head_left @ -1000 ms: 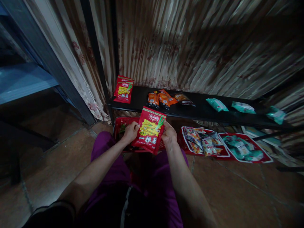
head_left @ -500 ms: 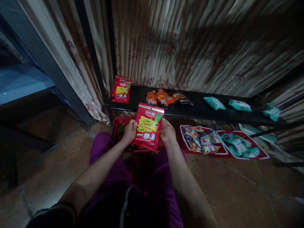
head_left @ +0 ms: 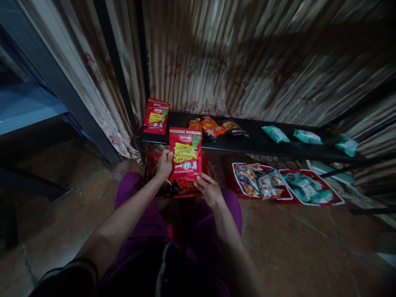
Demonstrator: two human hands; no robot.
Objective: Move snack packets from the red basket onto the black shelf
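Note:
A red snack bag with a yellow and green print is held upright, its front facing me. My left hand grips its left edge, thumb on the front. At the bag's lower right corner, my right hand pinches the edge between thumb and fingers. Behind and below the bag stands a red basket, holding dark and orange packets that the bag partly hides. Two more red snack bags stand overlapped at the left end of the black shelf.
Orange packets, a brown packet and three teal packets lie along the shelf. On the floor at right are a red basket of mixed packets and another of teal packets. A striped curtain hangs behind.
The red snack bag has moved left and slightly up in my hands. My right hand has slid from its right side down to the lower right corner.

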